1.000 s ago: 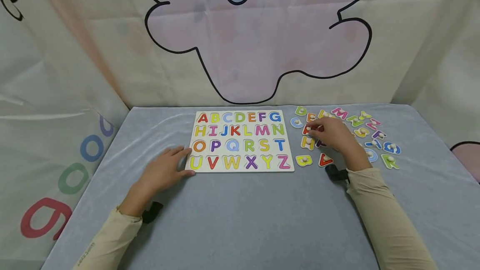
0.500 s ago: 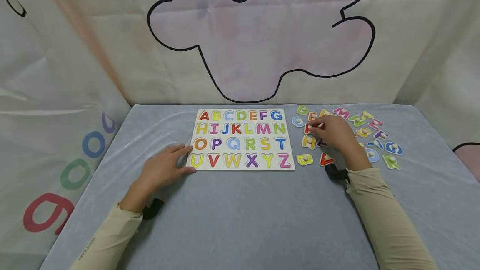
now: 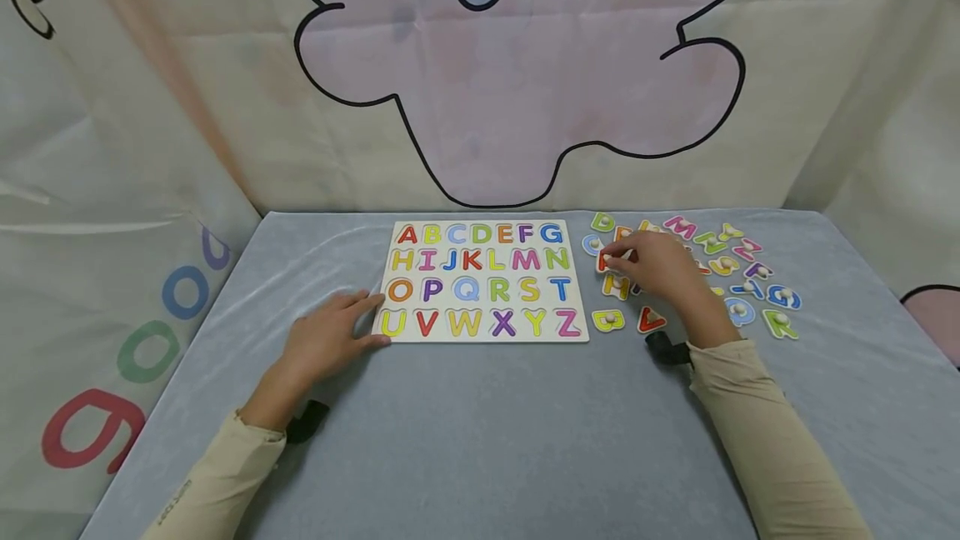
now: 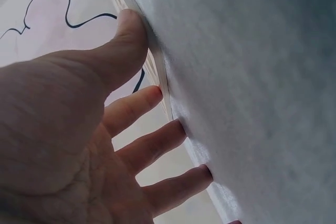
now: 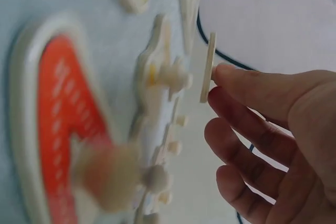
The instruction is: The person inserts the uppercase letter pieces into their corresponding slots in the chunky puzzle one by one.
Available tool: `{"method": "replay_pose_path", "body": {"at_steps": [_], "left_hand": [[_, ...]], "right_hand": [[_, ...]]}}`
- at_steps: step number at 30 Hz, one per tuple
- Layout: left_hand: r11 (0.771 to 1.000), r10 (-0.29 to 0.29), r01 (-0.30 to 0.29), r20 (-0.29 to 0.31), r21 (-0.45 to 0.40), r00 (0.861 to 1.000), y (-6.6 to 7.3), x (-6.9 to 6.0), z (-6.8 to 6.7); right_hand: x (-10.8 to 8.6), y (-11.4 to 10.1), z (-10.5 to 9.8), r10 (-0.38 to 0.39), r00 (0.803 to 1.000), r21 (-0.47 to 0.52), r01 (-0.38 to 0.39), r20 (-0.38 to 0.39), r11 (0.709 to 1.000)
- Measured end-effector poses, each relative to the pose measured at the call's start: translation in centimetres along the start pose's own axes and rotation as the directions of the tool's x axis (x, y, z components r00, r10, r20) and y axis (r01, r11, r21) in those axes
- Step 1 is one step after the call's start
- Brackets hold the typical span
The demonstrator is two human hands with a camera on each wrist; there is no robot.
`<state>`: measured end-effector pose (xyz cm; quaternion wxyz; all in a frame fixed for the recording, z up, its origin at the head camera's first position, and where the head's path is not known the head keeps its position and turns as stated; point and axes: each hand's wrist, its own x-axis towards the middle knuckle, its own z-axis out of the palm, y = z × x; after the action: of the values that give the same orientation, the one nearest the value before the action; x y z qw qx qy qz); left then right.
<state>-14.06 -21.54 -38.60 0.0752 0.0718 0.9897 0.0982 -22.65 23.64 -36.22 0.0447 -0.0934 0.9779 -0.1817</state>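
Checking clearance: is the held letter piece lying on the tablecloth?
No, the right grip holds the piece above the tablecloth.

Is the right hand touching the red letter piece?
Touching: the right wrist view shows the right hand pinching the red letter piece, seen edge-on, between thumb and fingers.

The head view looks from above the near side of the table (image 3: 480,440), forward and down towards twelve o'clock, wide enough for the board (image 3: 486,327), both hands and the backdrop (image 3: 495,107). The left wrist view sits close to the left hand (image 3: 330,340), turned sideways: tabletop at three o'clock, backdrop at ten. The right wrist view, also sideways, nears the right hand (image 3: 656,269), table at nine o'clock, seeing the held letter piece (image 5: 208,69) edge-on. Head and left wrist share the board's edge; head and right wrist, the letter pieces (image 3: 608,321)
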Motion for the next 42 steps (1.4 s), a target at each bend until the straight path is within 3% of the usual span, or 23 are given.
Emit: {"method": "replay_pose_path", "body": {"at_steps": [5, 24, 42], "left_hand": [[1.0, -0.003, 0.003, -0.002, 0.003, 1.0, 0.1, 0.0, 0.1], [0.999, 0.04, -0.04, -0.009, -0.036, 0.999, 0.2, -0.2, 0.0], [0.998, 0.04, -0.04, 0.007, -0.047, 0.999, 0.2, -0.1, 0.0]], "right_hand": [[-0.4, -1.2, 0.0, -0.006, 0.999, 0.009, 0.006, 0.036, 1.0], [-1.0, -3.5, 2.0, -0.158, 0.982, -0.012, 0.16, 0.1, 0.987], [-1.4, -3.9, 2.3, -0.141, 0.982, -0.01, 0.143, 0.126, 0.99]]}}
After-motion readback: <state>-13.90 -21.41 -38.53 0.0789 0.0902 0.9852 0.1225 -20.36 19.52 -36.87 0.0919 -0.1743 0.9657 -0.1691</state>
